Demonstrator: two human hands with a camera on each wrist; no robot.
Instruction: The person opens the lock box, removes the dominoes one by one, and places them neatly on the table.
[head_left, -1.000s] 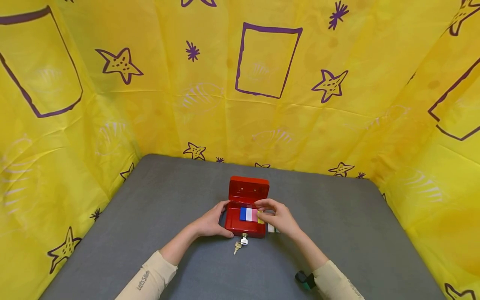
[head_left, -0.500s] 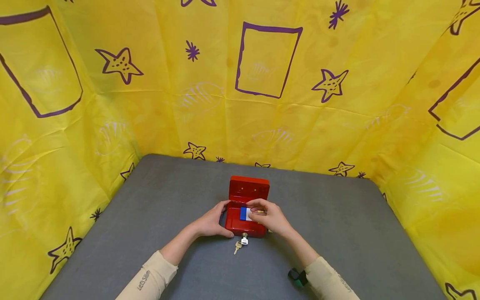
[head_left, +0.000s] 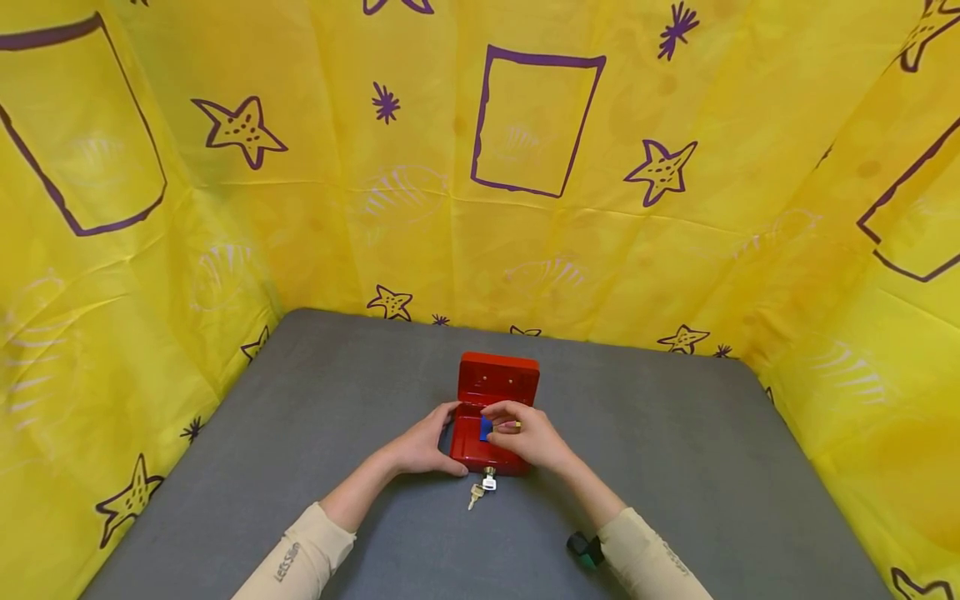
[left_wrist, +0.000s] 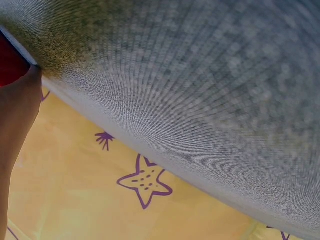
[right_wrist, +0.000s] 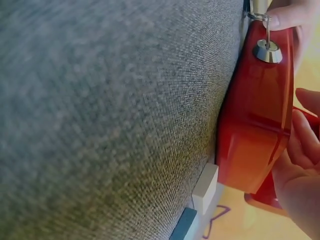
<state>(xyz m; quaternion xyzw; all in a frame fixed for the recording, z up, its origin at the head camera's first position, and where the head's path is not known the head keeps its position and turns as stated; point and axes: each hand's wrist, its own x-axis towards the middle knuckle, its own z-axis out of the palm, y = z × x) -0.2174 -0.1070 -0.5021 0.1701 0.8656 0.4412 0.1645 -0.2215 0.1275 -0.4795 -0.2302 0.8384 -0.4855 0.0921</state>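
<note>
A red cash box [head_left: 465, 450] stands with its lid [head_left: 498, 379] up. My left hand [head_left: 420, 442] grips its left side, thumb at the front corner and fingers at the back. In the left wrist view only part of that hand and a red sliver of the box [left_wrist: 11, 64] show. My right hand [head_left: 528, 435] reaches into the box, its thumb and fingertips at the two ends of a blue block [head_left: 486, 427]. Bits of pink and yellow blocks show between the fingers; the white block inside is hidden. I cannot tell whether the fingers pinch the blue block.
A key [head_left: 489, 481] sits in the front lock [right_wrist: 268, 52], and a second key [head_left: 476, 495] hangs from its ring. To the right of the box, a white block [right_wrist: 206, 187] and a teal block [right_wrist: 184, 225] lie on the grey table [head_left: 360, 358]. Yellow patterned cloth [head_left: 420, 242] surrounds it.
My right hand has moved left along the row of blocks, from the yellow end to the blue one, covering the white block. The left hand and the box have stayed still.
</note>
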